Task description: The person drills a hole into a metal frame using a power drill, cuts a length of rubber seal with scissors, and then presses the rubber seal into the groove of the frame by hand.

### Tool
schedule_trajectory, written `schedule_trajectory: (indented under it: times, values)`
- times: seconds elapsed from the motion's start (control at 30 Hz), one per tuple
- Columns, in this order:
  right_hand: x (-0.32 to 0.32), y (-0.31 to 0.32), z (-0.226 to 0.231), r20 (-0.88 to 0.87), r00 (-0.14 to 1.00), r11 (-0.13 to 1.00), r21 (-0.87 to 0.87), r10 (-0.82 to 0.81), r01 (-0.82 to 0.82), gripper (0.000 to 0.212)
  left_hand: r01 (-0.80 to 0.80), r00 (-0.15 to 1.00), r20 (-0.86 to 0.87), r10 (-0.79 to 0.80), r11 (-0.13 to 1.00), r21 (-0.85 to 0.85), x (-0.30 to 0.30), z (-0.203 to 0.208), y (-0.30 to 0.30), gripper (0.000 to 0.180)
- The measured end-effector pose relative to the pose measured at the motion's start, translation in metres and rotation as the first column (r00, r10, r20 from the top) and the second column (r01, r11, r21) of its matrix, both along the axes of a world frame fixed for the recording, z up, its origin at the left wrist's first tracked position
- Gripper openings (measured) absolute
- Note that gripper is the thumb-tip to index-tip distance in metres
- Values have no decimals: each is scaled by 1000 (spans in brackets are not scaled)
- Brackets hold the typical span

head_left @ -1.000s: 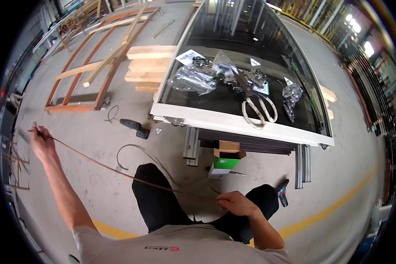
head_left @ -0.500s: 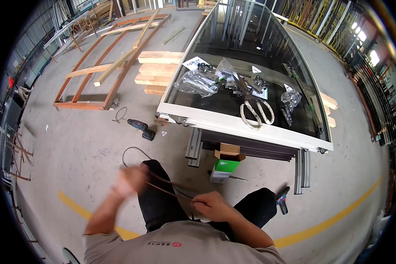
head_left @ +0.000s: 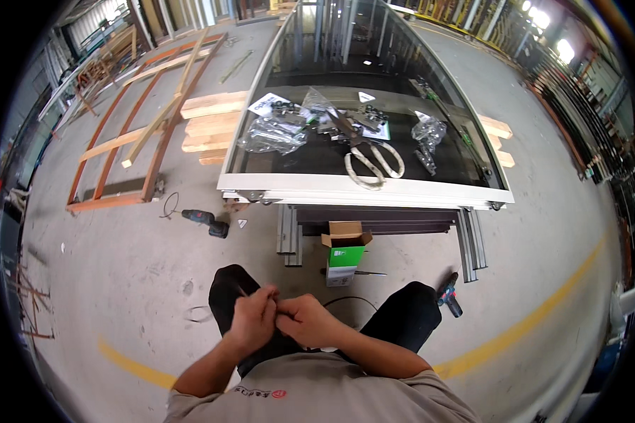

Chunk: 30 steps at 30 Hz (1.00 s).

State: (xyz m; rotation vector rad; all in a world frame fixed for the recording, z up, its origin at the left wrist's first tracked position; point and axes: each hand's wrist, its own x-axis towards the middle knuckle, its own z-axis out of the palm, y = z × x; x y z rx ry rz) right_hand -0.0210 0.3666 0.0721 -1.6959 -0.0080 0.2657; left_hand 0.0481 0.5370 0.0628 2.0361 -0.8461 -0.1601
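Above my lap, my left hand [head_left: 252, 321] and my right hand [head_left: 309, 321] are pinched closed right beside each other. A thin, dark, flexible strip [head_left: 353, 299] runs out past my right hand in a low arc over my knees. The part between my fingers is mostly covered, and its exact kind cannot be told. Ahead of me lies a white-framed glass panel [head_left: 374, 194]. On its glass rest large scissors [head_left: 365, 156] with wrapped handles, metal roller fittings [head_left: 367, 116] and clear plastic bags [head_left: 271, 134] of hardware.
An open green-and-white carton [head_left: 344, 261] stands under the panel's near edge. One cordless drill [head_left: 206, 221] lies on the floor at left, another [head_left: 449, 296] by my right knee. Timber blocks [head_left: 212, 127] jut out under the panel. A reddish frame [head_left: 109, 166] lies farther left.
My left hand has swung in from the left to meet my right hand, which has moved slightly left. The strip's long loop at left is gone from there, and the view has shifted.
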Motion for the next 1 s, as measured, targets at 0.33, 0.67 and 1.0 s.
schedule_trajectory:
  times: [0.33, 0.67, 1.0]
  values:
    - [-49, -74, -44, -314, 949, 995, -84, 27, -56, 23, -736, 458, 879, 133, 611, 292, 231, -22, 337, 28]
    - [16, 8, -17, 53, 998, 966, -259, 36, -21, 20, 98, 995, 2, -98, 995, -16, 13, -18, 4, 22]
    - [10, -25, -38, 69, 997, 924, -382, 41, -11, 19, -33, 899, 431, -76, 970, 239, 72, -25, 52, 25]
